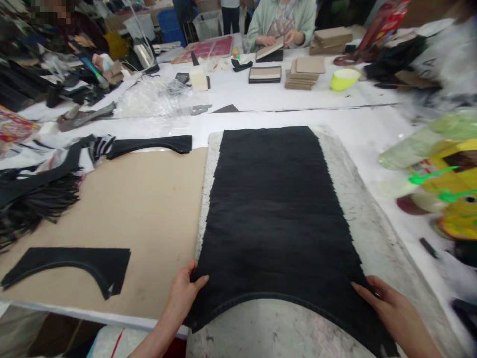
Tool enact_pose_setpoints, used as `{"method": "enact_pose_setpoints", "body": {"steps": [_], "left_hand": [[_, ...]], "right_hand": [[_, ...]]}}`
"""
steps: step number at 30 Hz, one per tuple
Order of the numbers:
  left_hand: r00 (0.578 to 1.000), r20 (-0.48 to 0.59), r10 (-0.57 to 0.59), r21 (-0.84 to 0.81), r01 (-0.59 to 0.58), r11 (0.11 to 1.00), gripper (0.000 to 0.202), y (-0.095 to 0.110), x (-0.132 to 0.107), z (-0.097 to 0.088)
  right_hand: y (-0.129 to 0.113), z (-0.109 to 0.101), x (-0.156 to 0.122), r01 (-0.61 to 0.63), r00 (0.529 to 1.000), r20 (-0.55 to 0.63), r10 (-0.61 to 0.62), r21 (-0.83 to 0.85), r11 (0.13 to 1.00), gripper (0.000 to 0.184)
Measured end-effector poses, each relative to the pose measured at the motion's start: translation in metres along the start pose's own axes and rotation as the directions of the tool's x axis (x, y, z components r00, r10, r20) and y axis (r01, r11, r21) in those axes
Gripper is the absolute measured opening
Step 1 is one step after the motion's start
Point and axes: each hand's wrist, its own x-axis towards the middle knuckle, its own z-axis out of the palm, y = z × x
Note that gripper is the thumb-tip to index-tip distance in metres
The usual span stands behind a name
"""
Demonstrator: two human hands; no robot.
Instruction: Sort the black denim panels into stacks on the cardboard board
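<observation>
Fanned-out black pieces (274, 209), overlapping with jagged side edges, lie on a pale grey marked board (376, 248). Their near edge curves in an arch. At the lower left corner, my left hand (188, 288) pinches the edge, thumb on top and fingers partly hidden beneath. My right hand (391, 303) holds the lower right edge the same way, its thumb over the black material. Left of the board, a separate arched black piece (70, 261) lies on a tan sheet (149, 214). Another curved black stack (152, 144) rests at that sheet's far edge.
Black strips (40, 199) are heaped at far left. Clear plastic wrap (156, 97) lies beyond. A yellow package (454, 174) and a green-tinted bottle (428, 139) stand right. Across the table, a person (281, 30) handles a tan panel near stacked panels (303, 72) and a yellow-green cup (343, 79).
</observation>
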Motion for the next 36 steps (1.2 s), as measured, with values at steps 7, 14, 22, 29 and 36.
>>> {"method": "enact_pose_setpoints", "body": {"steps": [7,14,22,29,36], "left_hand": [[0.999,-0.022,-0.027,0.124,0.029,0.992,0.035,-0.004,0.008,-0.003],[0.997,-0.043,-0.063,0.159,0.069,0.985,0.037,-0.003,0.01,0.002],[0.993,-0.001,-0.117,0.15,0.116,0.982,0.034,-0.002,0.013,0.006],[0.991,-0.027,-0.131,0.166,0.133,0.977,0.034,-0.001,0.014,0.008],[0.996,-0.059,-0.072,0.182,0.082,0.98,0.034,-0.01,0.017,0.007]], "right_hand": [[-0.04,-0.013,-0.019,-0.017,0.999,0.046,0.017,0.002,1.0,0.034],[-0.033,-0.009,-0.019,0.001,1.0,0.013,-0.002,0.069,0.998,0.027],[-0.035,-0.01,-0.02,-0.012,1.0,0.003,0.012,0.13,0.991,0.022],[-0.044,-0.016,-0.023,-0.05,0.998,-0.021,0.052,0.103,0.993,0.021],[-0.037,-0.007,-0.016,-0.054,0.998,-0.041,0.056,0.056,0.997,0.022]]}}
